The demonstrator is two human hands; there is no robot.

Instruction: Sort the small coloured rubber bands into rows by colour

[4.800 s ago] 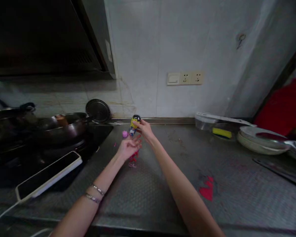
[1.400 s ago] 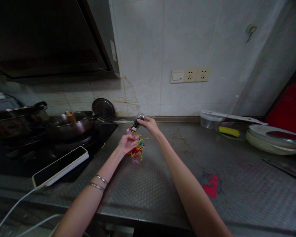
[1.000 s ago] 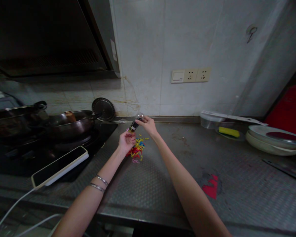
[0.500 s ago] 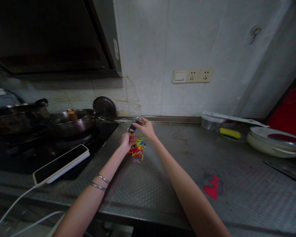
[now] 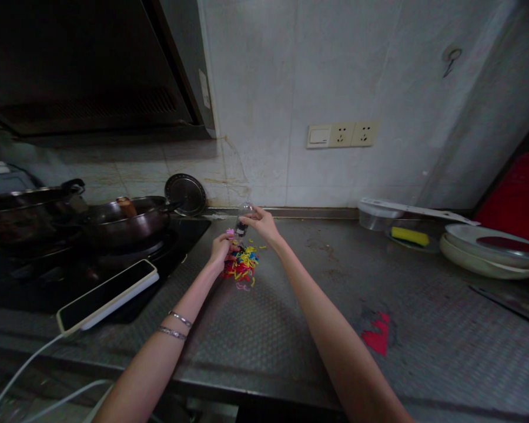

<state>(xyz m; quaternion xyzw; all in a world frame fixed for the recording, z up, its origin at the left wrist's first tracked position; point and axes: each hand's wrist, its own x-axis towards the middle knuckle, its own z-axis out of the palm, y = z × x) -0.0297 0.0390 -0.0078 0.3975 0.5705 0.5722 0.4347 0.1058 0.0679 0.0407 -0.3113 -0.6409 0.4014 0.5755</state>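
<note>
Clear plastic, rounded end up: the little container (image 5: 244, 219) is held over the coloured bits (image 5: 245, 262)!
And it's the right hand (image 5: 263, 226) pinching it, fingers and thumb on its side, dark stuff in the lower part; the left hand (image 5: 221, 249) is right in there below, fingers curled by the heap, though from here I can't tell whether they grip anything; a pink piece (image 5: 230, 233) shows just beyond them, all above the grey bench (image 5: 264, 335), with the phone (image 5: 108, 294) off to the left and a yellow sponge (image 5: 409, 236) away right.
</note>
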